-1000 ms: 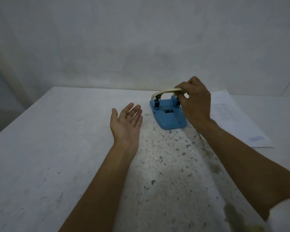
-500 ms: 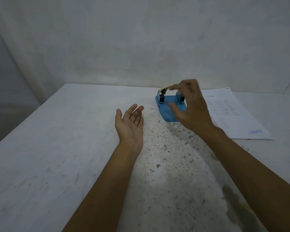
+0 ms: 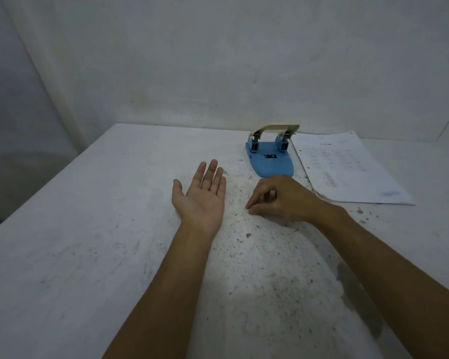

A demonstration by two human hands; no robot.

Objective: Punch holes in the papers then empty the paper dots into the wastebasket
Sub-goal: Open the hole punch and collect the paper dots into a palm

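A blue hole punch [image 3: 270, 158] with a cream lever stands upright near the far edge of the white table [image 3: 75, 255], nobody touching it. Just right of it lies a sheet of printed paper [image 3: 347, 169]. My left hand [image 3: 202, 195] rests palm up on the table, fingers together and straight, holding nothing. My right hand [image 3: 278, 198] is low over the speckled surface in front of the punch, thumb and fingertips pinched close together at the table; whether a paper dot is between them is too small to tell. Small specks scatter over the table around both hands.
A pale wall [image 3: 218, 60] rises straight behind the table. The table's left edge drops off to a dim floor area [image 3: 16, 164]. A dark stain [image 3: 358, 294] marks the table near my right forearm. No wastebasket is in view.
My right hand let go of the punch's lever and came back and down to the table in front of it, fingers pinching. My left hand stayed palm up.
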